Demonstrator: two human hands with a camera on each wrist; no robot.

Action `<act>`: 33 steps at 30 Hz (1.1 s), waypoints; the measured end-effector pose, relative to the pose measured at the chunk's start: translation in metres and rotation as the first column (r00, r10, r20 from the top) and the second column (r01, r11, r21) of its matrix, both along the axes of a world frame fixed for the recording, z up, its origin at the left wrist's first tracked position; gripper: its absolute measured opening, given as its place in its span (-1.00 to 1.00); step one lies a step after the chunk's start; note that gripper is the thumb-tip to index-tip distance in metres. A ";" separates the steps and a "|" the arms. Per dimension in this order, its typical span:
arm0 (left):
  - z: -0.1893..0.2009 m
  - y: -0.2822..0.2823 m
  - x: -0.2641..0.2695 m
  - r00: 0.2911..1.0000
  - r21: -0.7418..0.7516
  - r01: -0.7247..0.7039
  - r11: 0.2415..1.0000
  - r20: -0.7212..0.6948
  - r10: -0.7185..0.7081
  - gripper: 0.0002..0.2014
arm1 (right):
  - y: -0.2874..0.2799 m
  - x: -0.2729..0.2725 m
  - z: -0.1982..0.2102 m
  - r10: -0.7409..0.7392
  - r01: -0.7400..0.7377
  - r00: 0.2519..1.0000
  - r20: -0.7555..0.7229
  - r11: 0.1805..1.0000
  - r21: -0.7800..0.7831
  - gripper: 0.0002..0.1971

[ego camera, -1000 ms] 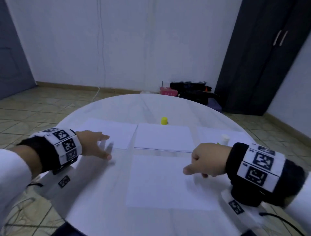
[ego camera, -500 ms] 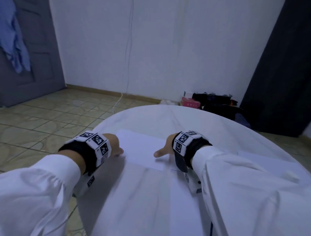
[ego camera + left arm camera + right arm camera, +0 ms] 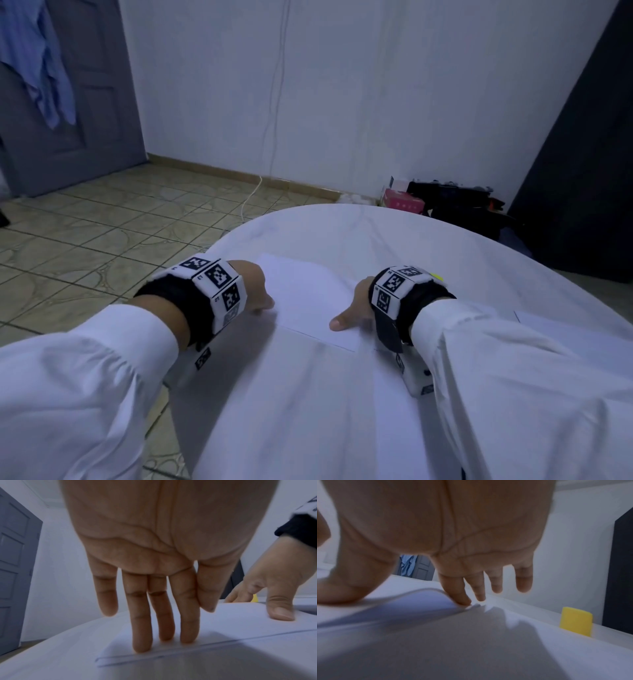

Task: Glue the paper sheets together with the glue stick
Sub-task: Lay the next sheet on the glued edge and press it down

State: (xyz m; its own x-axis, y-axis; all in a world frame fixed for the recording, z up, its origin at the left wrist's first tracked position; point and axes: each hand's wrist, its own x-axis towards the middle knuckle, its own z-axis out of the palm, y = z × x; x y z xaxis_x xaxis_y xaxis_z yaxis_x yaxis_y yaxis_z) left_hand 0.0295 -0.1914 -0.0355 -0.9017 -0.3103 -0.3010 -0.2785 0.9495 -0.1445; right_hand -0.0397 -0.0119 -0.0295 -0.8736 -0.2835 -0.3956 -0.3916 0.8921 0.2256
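Now I've swung both hands over to the far-left sheet (image 3: 308, 301), left hand (image 3: 255, 291) flat-fingered on it, right hand (image 3: 356, 308) spread, fingertip lifting its corner, ready to bring it across for gluing.

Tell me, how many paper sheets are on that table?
2 show plainly: one paper sheet under the left hand and right hand, a second sheet at the table's right edge beyond the right sleeve. More may hide beneath the arms.

Dim, bluish, even light in all views, with no glare. The head view bends straight lines toward its edges. Both wrist views are soft: the right hand (image 3: 436, 527) is smeared by motion, and broad grey shadows spread over the table (image 3: 488, 649) toward 6 o'clock.
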 end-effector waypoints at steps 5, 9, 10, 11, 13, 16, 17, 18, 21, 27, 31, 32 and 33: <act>-0.002 0.001 0.003 1.000 0.028 -0.012 1.000 -0.025 0.012 -0.59 | -0.005 0.019 0.011 0.001 -0.004 1.000 -0.021 0.990 -0.140 -0.50; -0.002 0.003 0.011 0.999 0.053 -0.029 0.998 -0.016 0.030 -0.60 | -0.010 0.033 0.016 -0.164 0.179 0.984 0.072 0.877 -0.446 -0.52; 0.001 0.006 0.014 1.000 0.059 -0.029 0.998 -0.008 0.029 -0.60 | -0.010 0.038 0.019 -0.183 0.227 0.974 0.136 0.815 -0.533 -0.51; 0.004 0.008 0.019 0.999 0.066 -0.037 0.997 0.000 0.037 -0.57 | -0.009 0.043 0.020 -0.187 0.261 0.965 0.184 0.746 -0.613 -0.54; 0.009 0.006 0.028 0.998 0.127 -0.055 0.990 -0.026 0.058 -0.55 | -0.004 0.054 0.024 -0.193 0.288 0.958 0.214 0.592 -0.753 -0.73; 0.009 -0.015 0.035 0.980 0.377 -0.047 0.925 -0.164 0.116 -0.66 | 0.014 0.070 0.031 -0.224 0.301 0.948 0.225 0.417 -0.858 -0.80; 0.007 -0.022 0.038 0.959 0.508 -0.037 0.861 -0.226 0.174 -0.71 | 0.022 0.076 0.034 -0.228 0.316 0.943 0.243 0.374 -0.872 -0.79; 0.007 -0.025 0.042 0.930 0.649 -0.017 0.761 -0.269 0.250 -0.71 | 0.032 0.082 0.038 -0.225 0.331 0.938 0.265 0.342 -0.880 -0.80; 0.014 -0.012 0.057 0.882 0.901 0.095 0.423 -0.273 0.384 -0.72 | 0.070 0.101 0.048 -0.212 0.367 0.925 0.316 0.277 -0.888 -0.71; 0.035 0.056 0.083 0.958 0.906 0.170 0.386 -0.244 0.149 -0.79 | 0.171 0.129 0.039 -0.219 0.461 0.879 0.423 0.168 -0.871 -0.73; 0.030 0.106 0.095 0.967 0.791 0.243 0.561 -0.242 -0.079 -0.87 | 0.230 0.149 0.023 -0.294 0.537 0.831 0.473 0.199 -0.820 -0.71; 0.027 0.116 0.097 0.965 0.756 0.256 0.602 -0.233 -0.118 -0.88 | 0.239 0.154 0.020 -0.306 0.548 0.825 0.475 0.228 -0.805 -0.81; 0.023 0.123 0.096 0.964 0.721 0.264 0.640 -0.219 -0.150 -0.90 | 0.248 0.157 0.017 -0.325 0.550 0.823 0.465 0.255 -0.795 -0.80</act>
State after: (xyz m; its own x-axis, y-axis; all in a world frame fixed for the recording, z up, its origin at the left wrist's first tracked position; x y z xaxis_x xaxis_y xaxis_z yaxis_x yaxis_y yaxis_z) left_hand 0.1260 -0.0683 -0.0125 -0.9608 0.1634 -0.2241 -0.0228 0.7587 0.6510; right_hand 0.1174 0.2361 -0.0128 -0.9305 -0.1485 -0.3349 0.1999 0.5603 -0.8038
